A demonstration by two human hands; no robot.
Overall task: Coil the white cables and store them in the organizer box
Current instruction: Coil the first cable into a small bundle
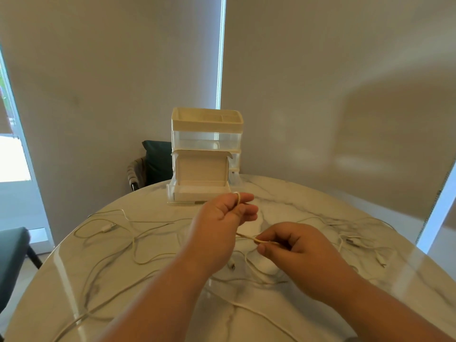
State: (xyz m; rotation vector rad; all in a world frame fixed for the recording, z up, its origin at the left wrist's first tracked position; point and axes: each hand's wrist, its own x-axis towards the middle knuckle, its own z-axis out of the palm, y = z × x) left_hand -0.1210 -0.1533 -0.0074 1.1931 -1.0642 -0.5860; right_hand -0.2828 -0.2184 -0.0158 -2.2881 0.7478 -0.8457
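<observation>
As coiling starts, we find one thin white cable [244, 236] stretched between the hands.
Left hand [222, 218] pinches the loop as anchor; right hand [293, 245] pinches slack to feed.

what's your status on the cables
Left hand grips cable, looped over a finger; right hand pinches it. Other cables loose on table. Box behind, nothing blocking.

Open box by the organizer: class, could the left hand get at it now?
Likely yes: the left hand hovers just short of the open box, nothing between, though it grips a cable.
</observation>
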